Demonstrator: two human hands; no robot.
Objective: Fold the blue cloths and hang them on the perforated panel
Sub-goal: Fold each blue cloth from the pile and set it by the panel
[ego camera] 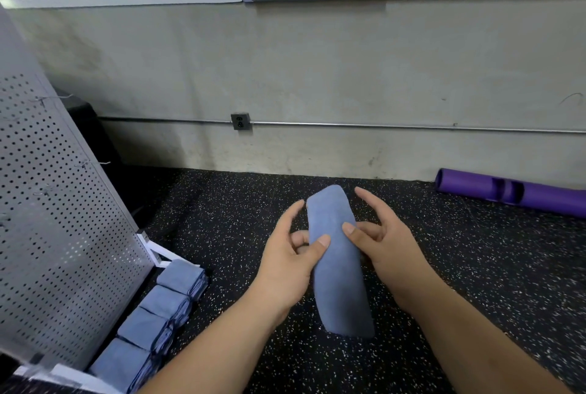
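The long folded blue cloth (339,266) is soft, matt fabric with a fine nap, like the row of folded blue cloths (158,314) at 8 o'clock. The grey perforated metal panel (63,219) at 9 o'clock has a dull satin sheen. The black white-speckled rubber floor (459,266) looks grainy and matt. The purple plastic tube (539,197) at 3 o'clock is smooth and faintly glossy.

Cool, even, fairly bright light. Far up-left of the left hand (285,257), white glare flares at the frame edge. Left of it, deep shadow pools behind the grey perforated metal panel (47,203), its bottom corner blurred. Below the hand, the bare forearm (206,346) stretches wide, lens-distorted. The long folded blue cloth (339,282) it grips looks sharp.
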